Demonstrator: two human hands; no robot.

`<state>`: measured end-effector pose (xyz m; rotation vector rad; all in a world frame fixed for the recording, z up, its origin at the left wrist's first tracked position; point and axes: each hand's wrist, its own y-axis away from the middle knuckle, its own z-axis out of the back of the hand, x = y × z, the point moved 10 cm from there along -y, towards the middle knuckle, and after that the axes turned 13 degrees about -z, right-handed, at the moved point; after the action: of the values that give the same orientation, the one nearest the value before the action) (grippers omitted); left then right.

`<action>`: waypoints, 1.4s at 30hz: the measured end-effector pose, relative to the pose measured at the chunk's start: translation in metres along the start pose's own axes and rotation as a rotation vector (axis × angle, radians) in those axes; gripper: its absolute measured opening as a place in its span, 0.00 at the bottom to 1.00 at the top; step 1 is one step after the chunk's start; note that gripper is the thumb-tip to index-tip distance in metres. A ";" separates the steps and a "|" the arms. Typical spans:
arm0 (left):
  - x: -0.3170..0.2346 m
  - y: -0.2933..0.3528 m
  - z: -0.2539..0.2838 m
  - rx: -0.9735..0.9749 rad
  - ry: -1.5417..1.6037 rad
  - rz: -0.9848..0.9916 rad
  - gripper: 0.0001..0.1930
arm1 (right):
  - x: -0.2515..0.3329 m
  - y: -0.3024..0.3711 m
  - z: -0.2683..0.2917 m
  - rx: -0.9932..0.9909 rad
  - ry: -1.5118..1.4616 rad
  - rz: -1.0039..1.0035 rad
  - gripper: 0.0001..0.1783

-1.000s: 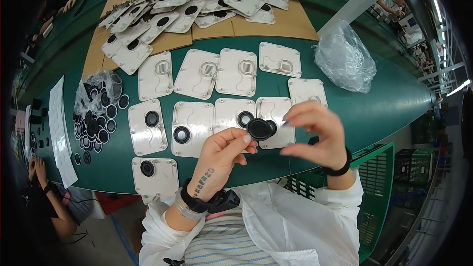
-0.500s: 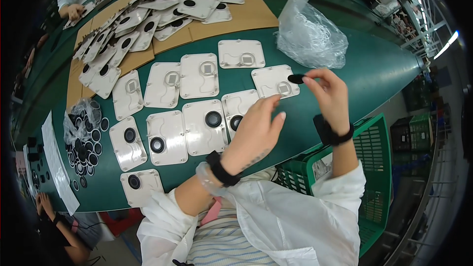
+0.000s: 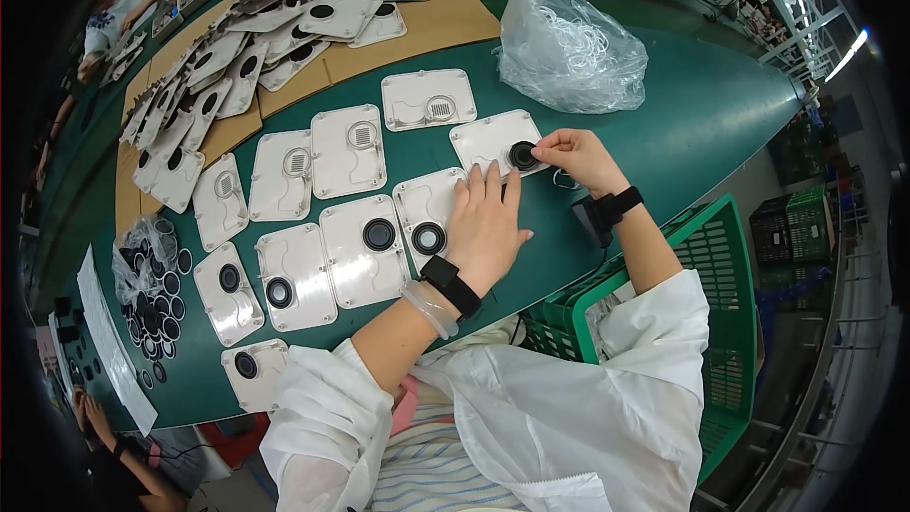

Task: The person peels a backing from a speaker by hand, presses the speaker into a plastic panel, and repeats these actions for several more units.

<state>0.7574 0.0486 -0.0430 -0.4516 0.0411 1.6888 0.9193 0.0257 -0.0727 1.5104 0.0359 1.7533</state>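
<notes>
My right hand (image 3: 580, 163) pinches the edge of a black round speaker-like part (image 3: 522, 155), which sits over the right side of a white plastic panel (image 3: 483, 136). Fingers stretched out, my left hand (image 3: 488, 228) lies flat with its fingertips at that panel's near edge. Beneath my left hand is a neighbouring white panel (image 3: 417, 194), which carries a black round part with a pale centre (image 3: 428, 239). Under my right wrist a small thin ring (image 3: 565, 178) shows on the table.
White panels lie in rows, some with black discs, others with bare round grilles (image 3: 361, 136). A panel pile (image 3: 327, 14) covers cardboard at the back. Loose black rings (image 3: 152, 313) lie left, a clear bag (image 3: 573, 47) far right, a green crate (image 3: 730, 360) near right. Co-workers sit at left.
My right hand has brought the black round part leftward and down onto the panel. My left hand has flattened, fingers spread toward that panel's edge. The whole view has shifted slightly.
</notes>
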 end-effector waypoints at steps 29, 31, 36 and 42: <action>-0.001 -0.001 -0.005 0.077 -0.078 -0.013 0.44 | 0.004 0.006 -0.001 -0.103 0.122 0.044 0.08; -0.001 -0.003 -0.003 0.059 -0.046 -0.030 0.45 | 0.007 0.009 -0.002 -0.144 0.169 0.052 0.09; 0.002 -0.006 -0.006 0.146 -0.039 -0.027 0.44 | 0.023 0.024 -0.005 -0.294 0.387 0.112 0.12; 0.001 -0.011 -0.003 0.173 -0.096 -0.044 0.44 | 0.029 0.029 -0.007 -0.417 0.571 0.267 0.15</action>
<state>0.7692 0.0506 -0.0437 -0.2401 0.1061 1.6460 0.8993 0.0261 -0.0362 0.7139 -0.2370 2.1914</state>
